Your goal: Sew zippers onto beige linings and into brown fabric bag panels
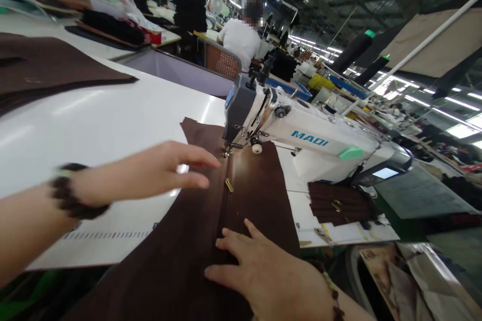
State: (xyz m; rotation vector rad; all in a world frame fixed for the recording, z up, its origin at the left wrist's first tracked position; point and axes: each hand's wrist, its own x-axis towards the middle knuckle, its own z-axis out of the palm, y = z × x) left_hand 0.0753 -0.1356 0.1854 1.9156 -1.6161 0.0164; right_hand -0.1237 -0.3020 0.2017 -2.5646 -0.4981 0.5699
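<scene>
A dark brown fabric piece (pixel 181 261) lies on the white table under the head of a white sewing machine (pixel 312 135). A brown zipper with a brass pull (pixel 228 185) runs down the fabric's middle toward the presser foot. My left hand (pixel 150 170) hovers with fingers stretched out, fingertips at the fabric's left edge beside the needle area. My right hand (pixel 259 271) lies flat on the fabric, fingers spread, just right of the zipper line. Neither hand holds anything.
A stack of brown zippers (pixel 339 203) sits to the right of the machine bed. More brown fabric (pixel 45 67) lies at the far left of the table (pixel 94 125). A person in a white shirt (pixel 241 40) sits ahead at another station.
</scene>
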